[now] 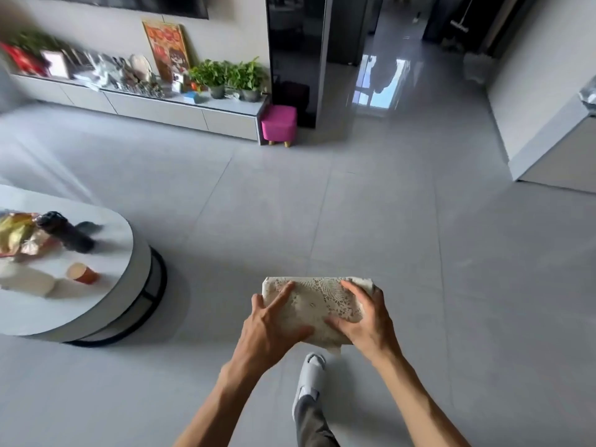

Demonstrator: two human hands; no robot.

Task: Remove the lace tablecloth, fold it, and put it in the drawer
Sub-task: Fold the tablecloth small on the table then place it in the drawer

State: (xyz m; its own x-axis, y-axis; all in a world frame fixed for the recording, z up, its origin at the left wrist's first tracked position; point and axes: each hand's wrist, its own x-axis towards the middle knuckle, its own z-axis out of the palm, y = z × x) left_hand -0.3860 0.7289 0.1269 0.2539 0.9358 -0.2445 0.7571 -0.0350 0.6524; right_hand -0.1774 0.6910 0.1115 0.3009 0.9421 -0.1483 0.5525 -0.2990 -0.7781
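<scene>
Lace tablecloth (317,309) folded into a compact rectangular bundle, held in the air over the grey tiled floor (354,204), in front of the person. Left hand (269,321) grips the bundle's left end, fingers spread over the top, thumb along the near edge. Right hand (364,319) grips the right end, fingers curled over the top and far corner. 1 white slipper (311,379) on the floor below the bundle. Round white surface (106,304) at left, well apart; on it a dark bottle (66,232) lying down, an orange cup (83,273) tipped over, and what looks like snack bags (17,233), blurred. Pink stool (279,122) beside the low cabinet (161,111) carrying potted plants (232,77).
</scene>
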